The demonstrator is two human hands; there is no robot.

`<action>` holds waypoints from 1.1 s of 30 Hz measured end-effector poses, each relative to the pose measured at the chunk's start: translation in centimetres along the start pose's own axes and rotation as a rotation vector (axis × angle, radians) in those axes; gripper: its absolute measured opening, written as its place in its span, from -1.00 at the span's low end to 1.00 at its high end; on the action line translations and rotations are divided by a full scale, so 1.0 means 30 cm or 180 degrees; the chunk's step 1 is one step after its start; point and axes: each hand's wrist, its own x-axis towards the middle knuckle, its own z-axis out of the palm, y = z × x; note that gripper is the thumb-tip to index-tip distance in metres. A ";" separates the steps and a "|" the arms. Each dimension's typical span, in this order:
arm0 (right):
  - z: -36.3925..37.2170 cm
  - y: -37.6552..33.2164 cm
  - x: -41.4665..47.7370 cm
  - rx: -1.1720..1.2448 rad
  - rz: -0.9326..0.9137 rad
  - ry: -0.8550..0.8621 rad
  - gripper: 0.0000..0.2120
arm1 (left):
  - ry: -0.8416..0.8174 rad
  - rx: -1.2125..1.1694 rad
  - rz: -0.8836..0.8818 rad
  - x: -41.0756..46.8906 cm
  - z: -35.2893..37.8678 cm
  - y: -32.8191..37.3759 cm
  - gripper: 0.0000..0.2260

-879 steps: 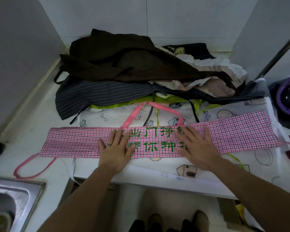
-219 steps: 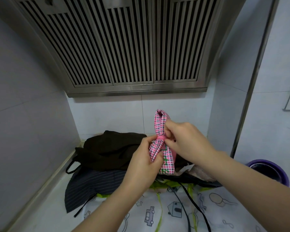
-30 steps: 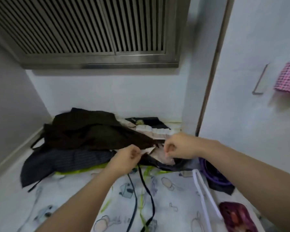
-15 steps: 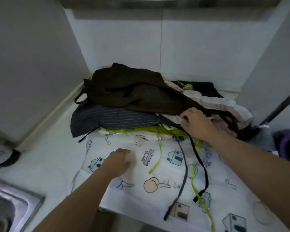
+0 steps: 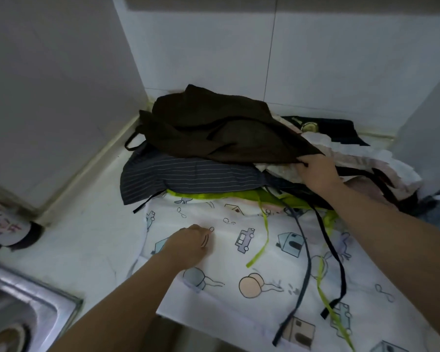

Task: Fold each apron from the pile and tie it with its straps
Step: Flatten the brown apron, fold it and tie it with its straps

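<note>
Right hand point(image 5: 315, 171) grips the brown apron point(image 5: 214, 128) over the striped apron point(image 5: 188, 174); left hand point(image 5: 191, 243) rests curled on the printed cloth point(image 5: 226, 260).

The brown apron point(image 5: 214, 128) is matt cloth, the printed sheet point(image 5: 221, 308) perhaps plastic, the sink point(image 5: 23, 298) brushed metal.

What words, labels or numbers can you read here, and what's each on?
Nothing reads clearly.
Pale label on the dark object at the left edge: reddish marks, too blurred to read.
Round emblem on the black fabric at the back: too small to read.
White cartoon cloth: drawings of cars and houses, no words.
Dark brown apron gripped by the right hand: no lettering shows.
</note>
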 end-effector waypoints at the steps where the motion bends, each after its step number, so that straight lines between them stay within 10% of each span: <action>1: -0.021 -0.022 -0.008 0.0106 -0.0153 0.0113 -0.73 | -0.0030 0.0034 0.0014 0.001 -0.002 0.002 -0.57; 7: -0.229 -0.251 -0.033 0.0839 -0.0863 0.1003 -0.76 | -0.0288 -0.0152 0.0161 -0.012 -0.051 0.000 -0.61; 14: -0.488 -0.513 -0.130 0.1698 -0.1269 0.1239 -0.74 | 0.2607 -0.1496 0.0196 -0.098 -0.440 0.069 -0.82; 17: -0.580 -0.596 -0.203 0.2111 -0.1544 0.1305 -0.72 | 0.3086 -0.2031 0.0748 -0.164 -0.622 0.128 -0.74; 22: -0.695 -0.694 -0.294 0.2453 -0.1941 0.1200 -0.74 | 0.2028 -0.2057 0.1208 -0.267 -0.804 0.272 -0.40; 26: -0.748 -0.728 -0.338 0.2455 -0.2186 0.1105 -0.75 | 0.0681 -0.3055 0.1446 -0.374 -0.837 0.424 -0.72; 29: -0.768 -0.719 -0.349 0.2112 -0.2191 0.1132 -0.70 | 0.0001 -0.3952 0.1689 -0.438 -0.854 0.475 -0.56; 33: -0.800 -0.698 -0.351 0.1617 -0.2035 0.1341 -0.71 | 0.0134 -0.3039 0.1729 -0.470 -0.873 0.500 -0.73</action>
